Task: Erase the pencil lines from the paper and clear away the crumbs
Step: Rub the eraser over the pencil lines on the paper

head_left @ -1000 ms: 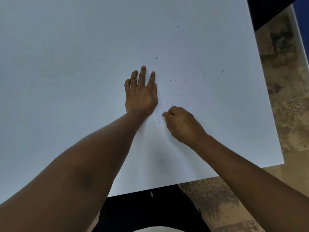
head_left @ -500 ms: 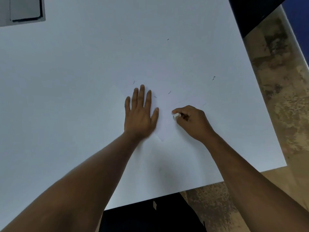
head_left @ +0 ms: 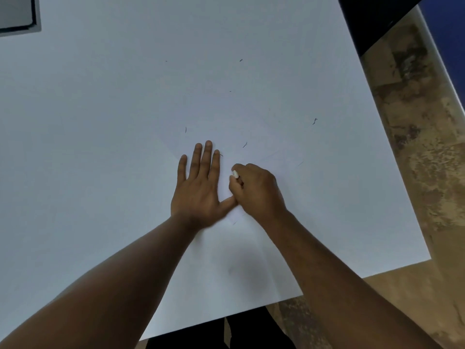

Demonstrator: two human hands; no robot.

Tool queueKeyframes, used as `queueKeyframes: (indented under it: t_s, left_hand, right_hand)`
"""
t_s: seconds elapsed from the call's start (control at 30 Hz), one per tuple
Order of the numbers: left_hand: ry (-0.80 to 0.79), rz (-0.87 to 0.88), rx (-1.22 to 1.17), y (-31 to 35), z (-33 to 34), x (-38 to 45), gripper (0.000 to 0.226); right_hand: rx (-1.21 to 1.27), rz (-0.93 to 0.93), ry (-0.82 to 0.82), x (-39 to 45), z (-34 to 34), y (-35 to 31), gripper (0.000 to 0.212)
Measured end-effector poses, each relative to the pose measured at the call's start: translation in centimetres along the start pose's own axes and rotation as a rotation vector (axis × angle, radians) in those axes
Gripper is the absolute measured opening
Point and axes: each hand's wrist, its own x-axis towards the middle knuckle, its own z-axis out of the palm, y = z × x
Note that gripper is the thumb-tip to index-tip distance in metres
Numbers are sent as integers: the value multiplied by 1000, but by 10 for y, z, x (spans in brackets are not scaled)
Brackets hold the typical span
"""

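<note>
White laminate desk (head_left: 100, 147) carries a thin white paper sheet (head_left: 266, 152), turned diamond-wise near the desk's middle, its edges barely distinct from the surface. Compared with a second ago, the left hand (head_left: 198, 190) has spread its thumb outward, fingers straight and pressed flat on the sheet, while the right hand (head_left: 256, 190) has shifted up to touch that thumb, its fingers curled round a small white eraser (head_left: 235, 174) whose tip meets the paper. A grey-and-black flat object (head_left: 17, 13), possibly a device, now shows at the far left corner. Dark eraser crumbs (head_left: 244, 144) lie scattered toward the far and right edges. No writing is readable. Mottled tan floor (head_left: 422, 172) lies beyond the right edge.
</note>
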Motion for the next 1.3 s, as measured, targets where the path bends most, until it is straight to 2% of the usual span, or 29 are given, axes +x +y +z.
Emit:
queueKeyframes:
  t_s: [0.13,0.17,0.23,0.37,0.5,0.57,0.63,0.67,0.73,0.8,0.9,1.0,1.13,1.2,1.3]
  left_hand:
    - [-8,-8,-12,3,-3,1,105]
    - [-12,-10,-16,3,-4,1,105]
    - [-26,-13,-21,4,-5,1,105]
    - [-27,-14,-13,4,-6,2,105]
    - [-21,-3,-8,2,-3,1,103]
    - [-20,-1,2,2,-3,0,102]
    - [-27,-5,-3,3,-5,1,104]
    - [-28,-5,-7,4,-6,2,104]
    - [-20,-4,-21,4,-6,2,104]
    - [-16,-6,-28,4,-6,1,104]
    - [-9,-4,-35,3,-5,1,104]
    - [-12,-1,-29,3,-4,2,104]
    - [-12,7,-21,3,-3,2,103]
    - [-25,5,-21,3,-4,2,103]
    - [-45,3,-9,3,-7,2,103]
  right_hand:
    - [-194,-31,211,10,-13,37,5]
    - [-202,29,264,15,-20,48,2]
    - [-174,160,305,19,-31,65,12]
    - [-81,177,286,18,-29,60,14]
    - [-30,-19,122,4,-2,18,29]
    - [-75,-103,70,3,1,15,26]
    - [-183,-144,100,16,-11,33,19]
    - [-250,-128,123,24,-18,49,15]
    - [-301,28,145,37,-38,73,12]
    - [-231,135,237,43,-48,86,19]
    - [-136,145,282,39,-45,79,21]
    - [-43,23,207,24,-29,49,26]
    - [-101,-238,36,10,-5,25,22]
    - [-165,-285,68,24,-7,42,18]
    - [-258,-214,161,57,-23,73,14]
